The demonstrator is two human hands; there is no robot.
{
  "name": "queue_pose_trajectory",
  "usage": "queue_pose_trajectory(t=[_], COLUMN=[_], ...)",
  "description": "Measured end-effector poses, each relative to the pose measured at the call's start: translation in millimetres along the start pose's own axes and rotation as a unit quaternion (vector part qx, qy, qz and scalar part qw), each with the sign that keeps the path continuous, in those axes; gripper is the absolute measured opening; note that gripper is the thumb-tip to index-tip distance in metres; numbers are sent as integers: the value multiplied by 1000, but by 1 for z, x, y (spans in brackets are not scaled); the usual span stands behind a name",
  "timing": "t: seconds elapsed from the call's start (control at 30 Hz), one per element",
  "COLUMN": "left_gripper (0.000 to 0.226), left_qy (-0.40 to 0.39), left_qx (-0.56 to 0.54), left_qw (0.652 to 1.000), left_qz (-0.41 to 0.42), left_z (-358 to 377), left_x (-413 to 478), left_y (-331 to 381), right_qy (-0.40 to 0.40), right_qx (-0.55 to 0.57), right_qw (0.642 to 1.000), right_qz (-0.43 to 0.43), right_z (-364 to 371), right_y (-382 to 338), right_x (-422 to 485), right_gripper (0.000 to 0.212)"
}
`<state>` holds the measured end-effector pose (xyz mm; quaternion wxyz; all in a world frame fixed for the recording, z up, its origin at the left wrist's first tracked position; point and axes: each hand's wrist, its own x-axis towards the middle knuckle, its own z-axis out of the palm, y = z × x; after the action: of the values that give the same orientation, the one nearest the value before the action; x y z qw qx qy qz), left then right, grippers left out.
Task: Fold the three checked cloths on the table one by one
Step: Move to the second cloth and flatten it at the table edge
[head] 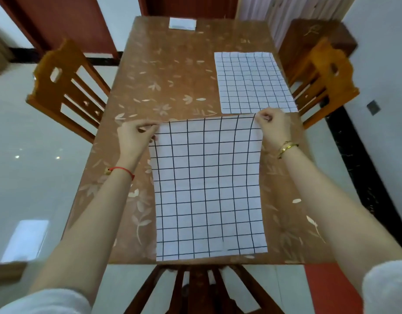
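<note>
I count two open white cloths with a black grid of squares. The nearer checked cloth (206,189) lies at the 6 o'clock end of the table, its near edge almost level with the table's edge. The second checked cloth (252,82) lies flat at about 2 o'clock, beside the right-hand edge.

There are two hands, both on the nearer cloth. The left hand (134,137) pinches its far left corner at about 9 o'clock, fingers curled and clamped on the fabric. The right hand (272,128) pinches the far right corner at about 3 o'clock in the same way. The far edge is drawn taut between them and the cloth's long sides bow inward. In my view the right hand sits just at the near edge of the second cloth.

A small white rectangle (182,23) rests at 12 o'clock on the far end – whether it is a third cloth, folded, I cannot tell. The left wrist has one red string bracelet (125,170); the right wrist has a gold bangle (287,147).

The surface is a glossy brown table (172,75) with a pale leaf-and-flower pattern. Three wooden chairs stand round it – one orange-brown chair (64,87) at 9 o'clock, one (324,80) at 3 o'clock, and a darker chair (200,288) tucked in at 6 o'clock. Around them is a pale shiny floor (36,177), with a dark red door (66,26) at about 11 o'clock and a dark wooden cabinet (317,37) at about 1 o'clock.
</note>
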<state>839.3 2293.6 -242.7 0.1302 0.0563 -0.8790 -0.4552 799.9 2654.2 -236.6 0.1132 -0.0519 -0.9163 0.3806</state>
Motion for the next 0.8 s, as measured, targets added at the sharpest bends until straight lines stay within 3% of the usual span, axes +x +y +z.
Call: queue_pose_trajectory(t=[0.33, 0.57, 0.8], left_gripper=[11, 12, 15], left_qy=[1, -10, -86], left_qx=[-20, 7, 26], left_qw=[1000, 999, 992], left_qz=[-14, -30, -93], left_z=[23, 34, 42], left_x=[10, -24, -82], left_y=[-18, -40, -89], right_qy=[6, -48, -118], right_qx=[0, -44, -67], right_qw=[1000, 998, 989], right_qz=[1, -12, -57], right_z=[17, 20, 39], right_y=[24, 46, 61], right_x=[2, -29, -82], right_gripper=[15, 11, 8])
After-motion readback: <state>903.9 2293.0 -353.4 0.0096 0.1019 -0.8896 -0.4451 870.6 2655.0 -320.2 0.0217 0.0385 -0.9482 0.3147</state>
